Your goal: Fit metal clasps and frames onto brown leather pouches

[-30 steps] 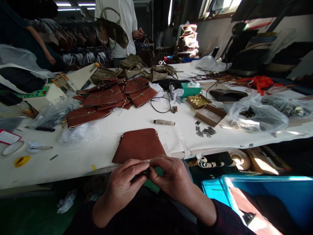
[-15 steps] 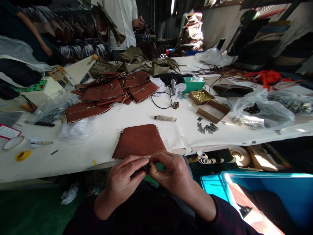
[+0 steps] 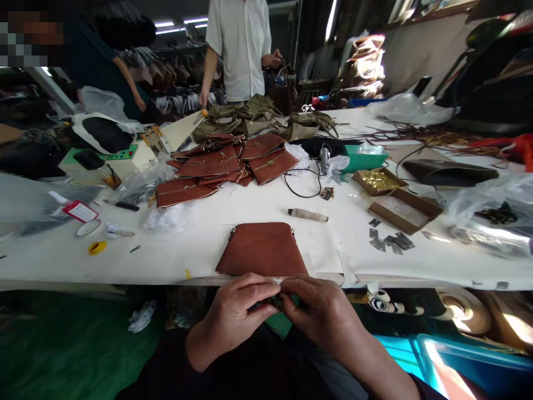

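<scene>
My left hand (image 3: 239,311) and my right hand (image 3: 318,308) meet fingertip to fingertip just off the front edge of the table. Thumb and fingers of each are pinched together on something small and dark, mostly hidden by the fingers. Right behind them a brown leather bag (image 3: 262,250) lies flat on the white table (image 3: 175,261), its lower edge near the table's edge. Beyond that bag rests a wrapped, rod-like tool (image 3: 308,215). Farther back is a pile of brown leather bags (image 3: 220,166) with zips.
Grey metal plates (image 3: 391,242) lie at right beside an open cardboard box (image 3: 406,210) and a box of gold-coloured fittings (image 3: 380,180). A yellow tape roll (image 3: 97,248) sits at left. Across the table stands a person in a white shirt (image 3: 241,50). A blue bin (image 3: 470,361) is below right.
The view has swung left and up, so the table's things appear shifted right. My hands stay pinched together in front of the bag. The white-shirted person's other arm now shows, reaching down toward green bags.
</scene>
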